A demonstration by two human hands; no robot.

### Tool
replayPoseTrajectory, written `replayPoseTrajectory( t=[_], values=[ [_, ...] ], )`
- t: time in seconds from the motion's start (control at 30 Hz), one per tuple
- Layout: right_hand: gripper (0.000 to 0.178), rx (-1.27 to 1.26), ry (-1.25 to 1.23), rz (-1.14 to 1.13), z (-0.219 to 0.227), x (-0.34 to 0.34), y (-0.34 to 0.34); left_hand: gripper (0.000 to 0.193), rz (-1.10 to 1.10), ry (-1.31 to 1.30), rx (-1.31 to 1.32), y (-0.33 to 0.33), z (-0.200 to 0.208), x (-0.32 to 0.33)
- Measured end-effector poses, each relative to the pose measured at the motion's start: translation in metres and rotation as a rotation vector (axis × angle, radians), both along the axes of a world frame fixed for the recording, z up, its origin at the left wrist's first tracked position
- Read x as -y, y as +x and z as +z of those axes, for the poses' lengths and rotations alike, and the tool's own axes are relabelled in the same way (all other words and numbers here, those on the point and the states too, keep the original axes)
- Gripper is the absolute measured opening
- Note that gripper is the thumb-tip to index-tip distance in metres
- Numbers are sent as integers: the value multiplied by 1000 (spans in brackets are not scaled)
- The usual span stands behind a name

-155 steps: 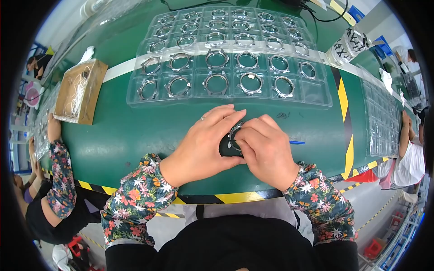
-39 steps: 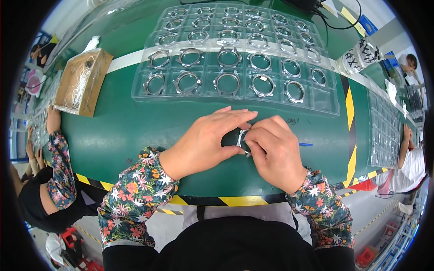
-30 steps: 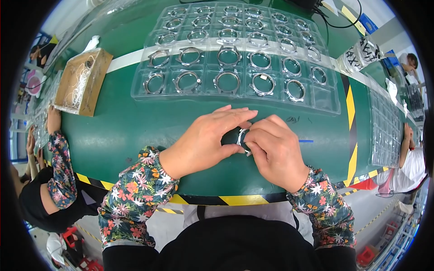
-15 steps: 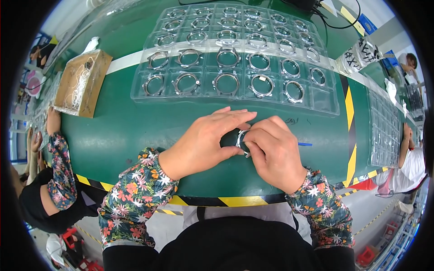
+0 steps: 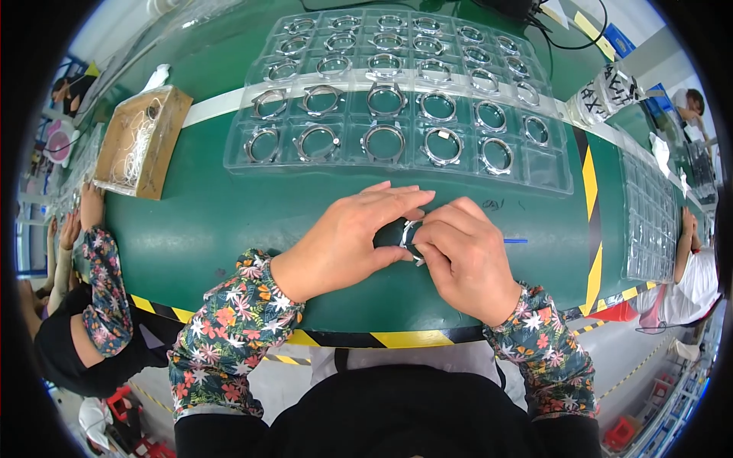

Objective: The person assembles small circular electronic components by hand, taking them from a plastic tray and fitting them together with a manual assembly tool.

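Observation:
Over the near middle of the green table, both my hands meet at a small metal watch case (image 5: pixel 408 233), held tilted and partly covered by fingers. My left hand (image 5: pixel 347 240) curves around its left side, with thumb and fingertips closed on it. From the right, my right hand (image 5: pixel 469 256) pinches at the case's near edge with thumb and forefinger; anything small between those fingertips is hidden. A thin blue stick (image 5: pixel 516 241) shows just right of my right hand, its other end hidden behind the hand.
Beyond my hands lies a clear plastic tray (image 5: pixel 566 179) with several ring-shaped watch cases in its compartments. A cardboard box (image 5: pixel 177 126) with white string stands at the left. Another clear tray (image 5: pixel 649 221) lies at the right, near a wrapped container (image 5: pixel 607 95). Co-workers sit on both sides.
My hands keep nearly the same place and grip on the watch case. The view has shifted very slightly. At the far left, a co-worker's hand has moved a little.

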State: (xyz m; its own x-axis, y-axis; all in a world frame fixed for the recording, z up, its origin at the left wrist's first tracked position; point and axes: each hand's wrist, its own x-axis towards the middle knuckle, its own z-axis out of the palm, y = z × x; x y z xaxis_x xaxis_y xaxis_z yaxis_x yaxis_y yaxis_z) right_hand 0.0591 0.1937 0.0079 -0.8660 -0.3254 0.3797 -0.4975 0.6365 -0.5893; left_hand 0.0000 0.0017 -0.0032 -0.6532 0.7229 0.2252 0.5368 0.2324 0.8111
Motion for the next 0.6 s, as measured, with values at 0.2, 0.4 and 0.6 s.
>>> replayPoseTrajectory(
  t=[0.2,0.4,0.6],
  values=[
    [17,-24,11,-44,8,0,1,75,-10,-4,-14,-1,-1,2],
    [32,-26,86,54,3,1,-6,81,-36,-41,-32,-8,-2,2],
    [36,-119,220,139,5,4,-9,83,-61,-79,-76,-8,-1,10]
  ],
)
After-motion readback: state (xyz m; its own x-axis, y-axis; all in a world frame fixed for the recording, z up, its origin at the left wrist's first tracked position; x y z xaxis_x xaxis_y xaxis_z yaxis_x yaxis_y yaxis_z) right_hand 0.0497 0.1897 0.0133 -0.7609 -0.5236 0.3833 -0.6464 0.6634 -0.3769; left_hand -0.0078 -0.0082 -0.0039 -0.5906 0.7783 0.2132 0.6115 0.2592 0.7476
